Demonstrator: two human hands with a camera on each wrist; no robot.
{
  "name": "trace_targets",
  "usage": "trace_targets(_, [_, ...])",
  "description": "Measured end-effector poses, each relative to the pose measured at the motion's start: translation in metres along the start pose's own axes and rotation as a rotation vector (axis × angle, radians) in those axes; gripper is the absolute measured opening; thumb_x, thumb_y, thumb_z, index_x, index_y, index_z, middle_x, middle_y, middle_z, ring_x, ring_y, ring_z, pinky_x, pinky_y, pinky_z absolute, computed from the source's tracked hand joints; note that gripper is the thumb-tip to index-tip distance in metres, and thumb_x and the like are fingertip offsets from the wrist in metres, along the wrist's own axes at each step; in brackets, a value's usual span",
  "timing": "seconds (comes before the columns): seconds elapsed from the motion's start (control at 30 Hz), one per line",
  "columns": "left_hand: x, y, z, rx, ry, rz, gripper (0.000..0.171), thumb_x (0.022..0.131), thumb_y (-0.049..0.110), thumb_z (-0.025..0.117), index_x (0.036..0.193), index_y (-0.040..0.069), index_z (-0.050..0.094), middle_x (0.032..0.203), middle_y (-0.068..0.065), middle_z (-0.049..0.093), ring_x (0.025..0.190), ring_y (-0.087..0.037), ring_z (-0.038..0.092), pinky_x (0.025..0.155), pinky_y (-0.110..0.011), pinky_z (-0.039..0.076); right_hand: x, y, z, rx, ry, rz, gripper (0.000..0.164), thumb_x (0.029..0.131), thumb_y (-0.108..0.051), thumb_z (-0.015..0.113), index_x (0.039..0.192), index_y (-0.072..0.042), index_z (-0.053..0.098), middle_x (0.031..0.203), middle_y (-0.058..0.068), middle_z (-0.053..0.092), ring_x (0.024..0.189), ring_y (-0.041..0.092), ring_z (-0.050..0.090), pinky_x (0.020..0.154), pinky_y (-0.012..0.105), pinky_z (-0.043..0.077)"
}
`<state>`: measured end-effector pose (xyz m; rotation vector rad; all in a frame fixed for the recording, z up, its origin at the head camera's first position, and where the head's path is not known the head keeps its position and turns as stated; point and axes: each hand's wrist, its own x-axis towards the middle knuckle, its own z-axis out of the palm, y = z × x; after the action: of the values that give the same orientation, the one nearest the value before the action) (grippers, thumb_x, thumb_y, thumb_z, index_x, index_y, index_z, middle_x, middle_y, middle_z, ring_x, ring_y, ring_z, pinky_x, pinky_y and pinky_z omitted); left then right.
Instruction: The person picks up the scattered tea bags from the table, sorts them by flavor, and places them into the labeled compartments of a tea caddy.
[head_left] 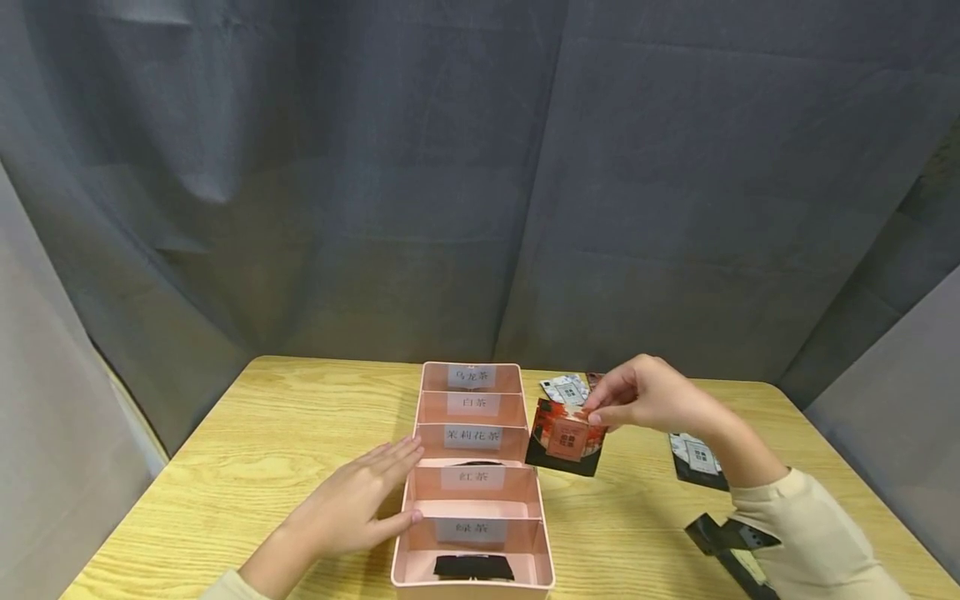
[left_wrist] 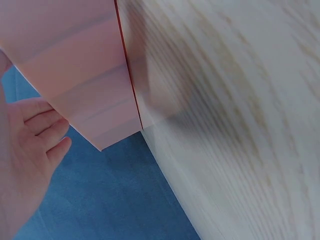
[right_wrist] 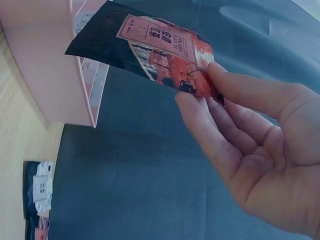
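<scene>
My right hand [head_left: 652, 400] pinches a black-and-red tea sachet [head_left: 567, 442] by its upper corner, thumb on one side and fingers on the other. In the head view the sachet hangs just right of a pink divided box [head_left: 471, 592]; its printed label [right_wrist: 159, 37] shows in the right wrist view. My left hand [head_left: 352, 504] lies along the box's left side with fingers extended, fingertips at the rim. Chinese labels mark the box's several compartments. A black packet [head_left: 474, 567] lies in the nearest compartment, and a dark edge [head_left: 480, 463] shows in the middle one.
Behind the held sachet lie a white patterned sachet [head_left: 562, 388] and a dark red one [head_left: 594, 379]. Another black-and-white sachet [head_left: 697, 457] is at the right. Dark packets [head_left: 738, 550] lie partly under my right sleeve. A grey curtain [head_left: 480, 183] hangs behind the wooden table [head_left: 300, 417].
</scene>
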<state>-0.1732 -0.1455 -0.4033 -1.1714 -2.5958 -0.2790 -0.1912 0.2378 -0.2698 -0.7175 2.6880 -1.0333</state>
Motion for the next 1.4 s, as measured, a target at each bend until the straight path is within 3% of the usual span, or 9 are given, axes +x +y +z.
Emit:
trace_targets(0.5, [-0.001, 0.000, 0.000, 0.000, 0.006, -0.002, 0.067, 0.090, 0.043, 0.061, 0.140, 0.001, 0.047, 0.147, -0.016, 0.047, 0.138, -0.027, 0.045, 0.113, -0.042, 0.041, 0.017, -0.016, 0.025, 0.047, -0.021, -0.073, 0.011, 0.083, -0.010, 0.073, 0.091, -0.002, 0.075, 0.085, 0.011, 0.076, 0.070, 0.008, 0.069, 0.064, 0.023, 0.060])
trace_targets(1.0, [-0.001, 0.001, 0.001, -0.009, 0.000, -0.009, 0.068, 0.091, 0.044, 0.060, 0.141, 0.000, 0.046, 0.148, -0.016, 0.046, 0.139, -0.027, 0.044, 0.113, -0.042, 0.041, 0.038, -0.034, 0.055, -0.062, -0.023, -0.166, 0.004, 0.081, -0.008, 0.074, 0.085, -0.007, 0.077, 0.081, 0.005, 0.076, 0.068, 0.001, 0.065, 0.061, 0.017, 0.056])
trace_targets(1.2, [0.000, 0.002, 0.000, -0.011, -0.003, -0.011, 0.068, 0.092, 0.046, 0.057, 0.141, 0.001, 0.046, 0.149, -0.016, 0.045, 0.139, -0.026, 0.043, 0.114, -0.042, 0.040, 0.046, -0.037, 0.066, -0.053, -0.033, -0.224, 0.003, 0.081, -0.004, 0.073, 0.083, -0.003, 0.076, 0.079, 0.007, 0.076, 0.068, 0.003, 0.068, 0.064, 0.018, 0.057])
trace_targets(1.4, [0.002, 0.002, 0.000, -0.016, -0.008, -0.005, 0.070, 0.094, 0.052, 0.050, 0.142, 0.001, 0.045, 0.149, -0.016, 0.045, 0.139, -0.026, 0.043, 0.114, -0.042, 0.040, 0.055, -0.045, 0.078, -0.107, -0.022, -0.206, 0.005, 0.078, -0.002, 0.074, 0.077, -0.007, 0.077, 0.073, 0.004, 0.075, 0.064, 0.000, 0.065, 0.058, 0.014, 0.053])
